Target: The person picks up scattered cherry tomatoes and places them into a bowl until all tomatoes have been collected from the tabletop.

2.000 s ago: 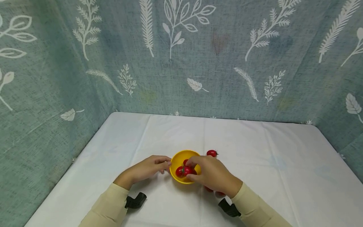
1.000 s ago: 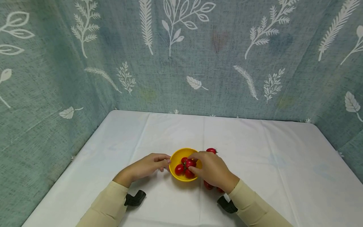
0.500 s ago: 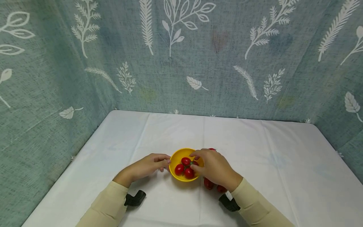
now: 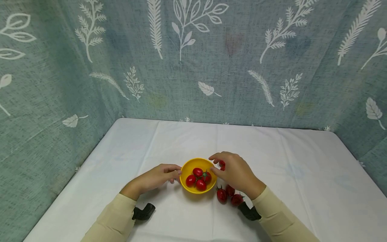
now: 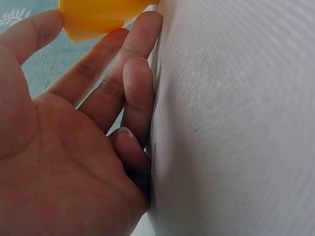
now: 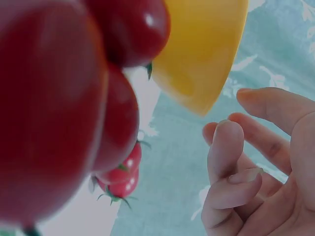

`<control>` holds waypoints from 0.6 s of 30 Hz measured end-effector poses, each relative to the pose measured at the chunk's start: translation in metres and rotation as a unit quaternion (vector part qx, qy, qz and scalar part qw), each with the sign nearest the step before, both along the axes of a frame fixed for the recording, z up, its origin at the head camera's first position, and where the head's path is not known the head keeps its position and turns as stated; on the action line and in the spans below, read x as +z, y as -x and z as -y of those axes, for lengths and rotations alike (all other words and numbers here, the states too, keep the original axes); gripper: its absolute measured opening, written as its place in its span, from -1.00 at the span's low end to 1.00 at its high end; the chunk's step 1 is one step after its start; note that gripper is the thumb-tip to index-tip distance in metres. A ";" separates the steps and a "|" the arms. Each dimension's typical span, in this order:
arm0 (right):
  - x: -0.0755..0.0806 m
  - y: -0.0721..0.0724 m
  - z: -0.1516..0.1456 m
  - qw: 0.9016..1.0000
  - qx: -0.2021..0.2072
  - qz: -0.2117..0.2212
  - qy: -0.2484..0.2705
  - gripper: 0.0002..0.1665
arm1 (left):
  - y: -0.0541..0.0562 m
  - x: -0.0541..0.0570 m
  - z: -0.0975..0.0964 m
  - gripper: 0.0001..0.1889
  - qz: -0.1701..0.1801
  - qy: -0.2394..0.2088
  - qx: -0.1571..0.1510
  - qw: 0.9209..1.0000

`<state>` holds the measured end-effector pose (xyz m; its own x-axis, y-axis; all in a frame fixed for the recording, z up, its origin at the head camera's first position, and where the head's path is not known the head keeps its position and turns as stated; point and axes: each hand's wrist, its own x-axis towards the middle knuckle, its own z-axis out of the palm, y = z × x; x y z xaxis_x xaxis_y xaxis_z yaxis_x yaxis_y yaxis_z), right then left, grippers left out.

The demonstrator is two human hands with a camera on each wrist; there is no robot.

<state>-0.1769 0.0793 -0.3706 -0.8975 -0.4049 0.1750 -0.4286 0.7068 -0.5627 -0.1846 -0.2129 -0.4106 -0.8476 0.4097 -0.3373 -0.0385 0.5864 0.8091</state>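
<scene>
In the head view a yellow bowl [image 4: 187, 168] stands on the white cloth with several red cherry tomatoes [image 4: 190, 180] inside. Its left side is touched by my left hand [image 4: 155, 179]; in the left wrist view the thumb and fingertips meet the outside of the bowl [image 5: 93, 17]. My right hand [image 4: 237, 173] is off the bowl's right rim, fingers loosely bent and nothing between them. More cherry tomatoes [image 4: 221, 195] lie on the cloth right of the bowl. Others [image 4: 222, 163] are partly hidden behind the right hand. Close up, tomatoes [image 6: 115, 118] fill the right wrist view's left side.
The white cloth [image 4: 151, 137] covers the table. Patterned green-grey curtains [image 4: 169, 80] enclose its back and sides. Black wrist mounts [image 4: 144, 212] sit under both sleeves.
Over the bowl, the right hand let go of a cherry tomato, which now lies among the others. That hand then drew back right, past the rim. The left hand stayed at the bowl.
</scene>
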 end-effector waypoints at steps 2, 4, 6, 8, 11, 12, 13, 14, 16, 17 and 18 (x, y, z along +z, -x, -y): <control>0.000 0.002 -0.003 1.000 -0.003 -0.002 0.002 -0.66 | 0.000 0.000 0.000 -0.54 0.000 -0.001 -0.001 1.000; -0.001 0.004 -0.006 1.000 -0.003 -0.003 0.003 -0.66 | 0.000 0.001 0.000 -0.54 0.000 -0.001 -0.001 1.000; -0.001 0.006 -0.008 1.000 -0.005 -0.006 -0.001 -0.65 | 0.000 0.001 0.000 -0.53 0.001 -0.003 0.000 1.000; -0.001 0.009 -0.011 1.000 -0.009 -0.007 -0.005 -0.66 | 0.000 0.001 0.000 -0.53 0.002 -0.005 0.001 1.000; -0.003 0.011 -0.015 1.000 -0.021 0.001 -0.008 -0.65 | 0.000 0.000 0.001 -0.52 0.005 -0.006 0.001 1.000; -0.003 0.012 -0.016 1.000 -0.025 0.005 -0.008 -0.65 | 0.000 0.000 0.001 -0.52 0.005 -0.006 0.000 1.000; -0.004 0.013 -0.017 1.000 -0.028 0.009 -0.008 -0.64 | 0.000 0.000 0.001 -0.52 0.005 -0.005 0.001 1.000; -0.005 0.014 -0.018 0.999 -0.029 0.012 -0.008 -0.64 | 0.000 -0.001 0.001 -0.52 0.005 -0.005 0.001 1.000; -0.007 0.017 -0.019 0.999 -0.032 0.017 -0.013 -0.63 | 0.001 -0.001 0.001 -0.52 0.005 -0.003 0.000 1.000; -0.008 0.018 -0.020 0.999 -0.034 0.017 -0.018 -0.63 | 0.000 -0.001 0.001 -0.52 0.004 -0.003 0.000 1.000; -0.009 0.020 -0.021 0.999 -0.037 0.019 -0.021 -0.62 | 0.000 0.000 0.001 -0.53 0.003 -0.003 0.000 1.000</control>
